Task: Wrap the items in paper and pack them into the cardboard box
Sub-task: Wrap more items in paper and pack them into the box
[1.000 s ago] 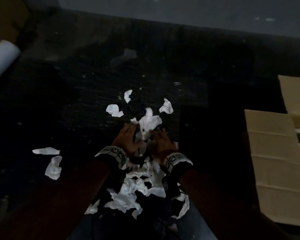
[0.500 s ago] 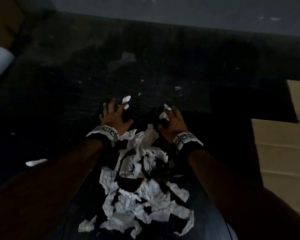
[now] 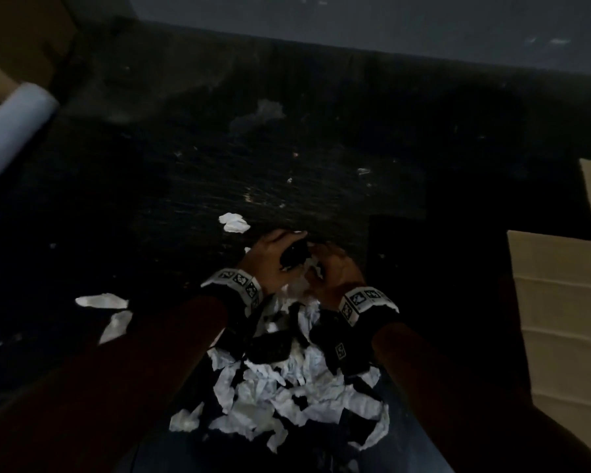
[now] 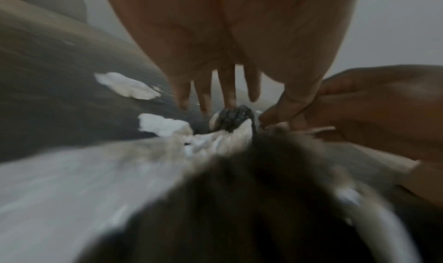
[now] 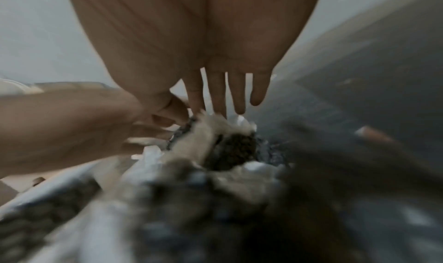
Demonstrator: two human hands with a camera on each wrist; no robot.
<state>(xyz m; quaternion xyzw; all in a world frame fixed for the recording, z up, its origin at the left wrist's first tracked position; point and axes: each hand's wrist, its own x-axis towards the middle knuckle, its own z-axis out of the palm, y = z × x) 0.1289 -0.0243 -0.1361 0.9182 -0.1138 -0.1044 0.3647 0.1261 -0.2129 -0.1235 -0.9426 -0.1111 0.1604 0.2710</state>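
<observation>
At frame centre, the left hand [image 3: 272, 259] and right hand [image 3: 335, 271] are gripping a dark textured lump [image 3: 292, 256] amid torn white paper [image 3: 287, 387].

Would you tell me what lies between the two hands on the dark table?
In the head view, a dark textured item and crumpled white paper sit between the left hand and right hand.

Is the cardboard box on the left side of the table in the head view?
No: the cardboard box lies at the right edge of the dark table, right of both hands.
</observation>
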